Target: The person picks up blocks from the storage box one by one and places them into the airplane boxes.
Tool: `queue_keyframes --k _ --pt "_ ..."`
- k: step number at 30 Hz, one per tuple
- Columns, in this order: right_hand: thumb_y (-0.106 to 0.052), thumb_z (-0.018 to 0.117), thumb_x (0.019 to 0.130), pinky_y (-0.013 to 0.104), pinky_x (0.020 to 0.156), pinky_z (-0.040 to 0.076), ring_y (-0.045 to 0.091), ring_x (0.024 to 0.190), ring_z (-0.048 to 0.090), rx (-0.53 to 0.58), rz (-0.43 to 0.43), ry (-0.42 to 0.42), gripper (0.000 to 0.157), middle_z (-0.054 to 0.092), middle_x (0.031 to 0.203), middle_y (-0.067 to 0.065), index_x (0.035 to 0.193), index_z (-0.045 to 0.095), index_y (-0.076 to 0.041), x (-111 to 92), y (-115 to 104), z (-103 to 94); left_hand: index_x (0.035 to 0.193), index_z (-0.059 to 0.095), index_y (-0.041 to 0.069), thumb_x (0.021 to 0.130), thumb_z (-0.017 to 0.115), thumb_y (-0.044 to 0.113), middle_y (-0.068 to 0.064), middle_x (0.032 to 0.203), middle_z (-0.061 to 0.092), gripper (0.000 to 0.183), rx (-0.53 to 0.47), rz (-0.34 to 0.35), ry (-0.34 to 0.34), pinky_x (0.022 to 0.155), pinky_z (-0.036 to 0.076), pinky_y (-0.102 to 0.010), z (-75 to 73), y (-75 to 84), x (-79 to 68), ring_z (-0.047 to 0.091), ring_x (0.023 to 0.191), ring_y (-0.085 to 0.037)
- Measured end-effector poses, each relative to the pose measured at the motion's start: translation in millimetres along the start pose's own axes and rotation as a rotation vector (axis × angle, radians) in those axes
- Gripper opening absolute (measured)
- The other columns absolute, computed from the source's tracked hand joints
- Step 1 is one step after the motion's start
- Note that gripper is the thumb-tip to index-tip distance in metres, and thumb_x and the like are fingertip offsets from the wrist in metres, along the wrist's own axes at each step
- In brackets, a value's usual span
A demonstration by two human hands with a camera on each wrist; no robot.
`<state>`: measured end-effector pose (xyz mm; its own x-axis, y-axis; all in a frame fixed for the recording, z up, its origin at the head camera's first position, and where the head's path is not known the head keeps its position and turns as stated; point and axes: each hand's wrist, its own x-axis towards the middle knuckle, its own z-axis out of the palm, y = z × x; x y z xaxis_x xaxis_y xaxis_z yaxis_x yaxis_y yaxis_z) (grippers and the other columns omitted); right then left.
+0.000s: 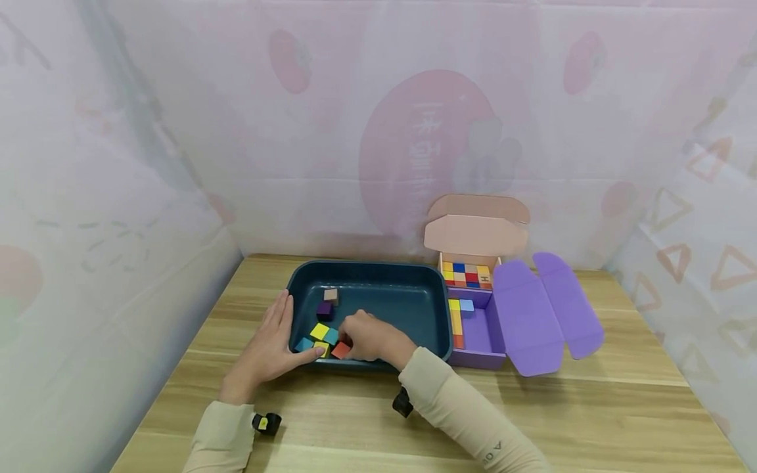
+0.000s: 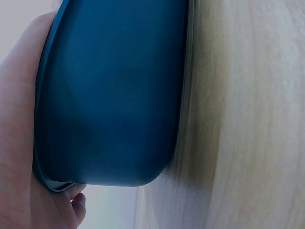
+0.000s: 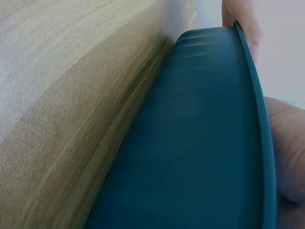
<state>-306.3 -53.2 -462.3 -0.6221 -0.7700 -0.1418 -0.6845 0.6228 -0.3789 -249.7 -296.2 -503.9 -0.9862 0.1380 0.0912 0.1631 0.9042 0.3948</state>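
A dark teal tray (image 1: pixel 390 266) holds several small wooden cubes at its left end. My left hand (image 1: pixel 269 345) rests along the left front corner of the rim, fingers straight, thumb reaching over the front edge beside a yellow cube (image 1: pixel 321 349). Inside the tray, my right hand (image 1: pixel 369 336) has its fingers curled down and pinches an orange-red cube (image 1: pixel 340 350); the fingertips are partly hidden. Near it lie another yellow cube (image 1: pixel 320 331) and two blue cubes, one of them (image 1: pixel 304 345) by the left thumb. Behind are a dark purple cube (image 1: pixel 324 310) and a plain wood cube (image 1: pixel 331 296).
Right of the tray stands an open purple box (image 1: pixel 485 332), its lid (image 1: pixel 529 315) folded out to the right, with a few yellow, orange and light-blue cubes inside. Behind it, an open peach box (image 1: pixel 476 233) holds rows of coloured cubes (image 1: pixel 467 272). A printed cloth (image 1: pixel 331 151) hangs behind.
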Motion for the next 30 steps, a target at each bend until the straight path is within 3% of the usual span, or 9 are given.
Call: queue_keyframes --k 14,21,30 --pt "-0.028 0.084 0.092 0.018 0.072 0.055 0.009 0.079 0.06 0.023 0.066 0.015 0.023 0.074 0.097 -0.003 0.11 0.08 -0.015 -9 8 -8.3 0.168 0.007 -0.002 0.083 0.069 0.078 -0.02 0.179 0.0 0.133 -0.004 -0.006 -0.003 0.129 0.018 -0.069 -0.8 0.7 0.0 0.007 0.165 -0.044" --pt "-0.032 0.086 0.09 0.021 0.074 0.055 0.014 0.089 0.058 0.077 0.149 0.035 0.031 0.07 0.098 -0.003 0.116 0.078 -0.015 -26 19 -24.2 0.168 0.006 -0.001 0.082 0.069 0.08 -0.019 0.179 0.0 0.135 -0.005 -0.014 -0.01 0.13 0.016 -0.069 -1.1 0.2 0.4 0.006 0.165 -0.043" --pt "-0.027 0.088 0.089 0.028 0.081 0.061 0.015 0.087 0.063 0.152 0.165 0.116 0.031 0.076 0.099 0.002 0.112 0.079 -0.009 -57 40 -47.3 0.168 0.007 -0.002 0.081 0.071 0.079 -0.02 0.179 -0.001 0.135 -0.005 -0.007 -0.007 0.131 0.015 -0.068 -1.0 -0.5 1.0 0.006 0.166 -0.043"
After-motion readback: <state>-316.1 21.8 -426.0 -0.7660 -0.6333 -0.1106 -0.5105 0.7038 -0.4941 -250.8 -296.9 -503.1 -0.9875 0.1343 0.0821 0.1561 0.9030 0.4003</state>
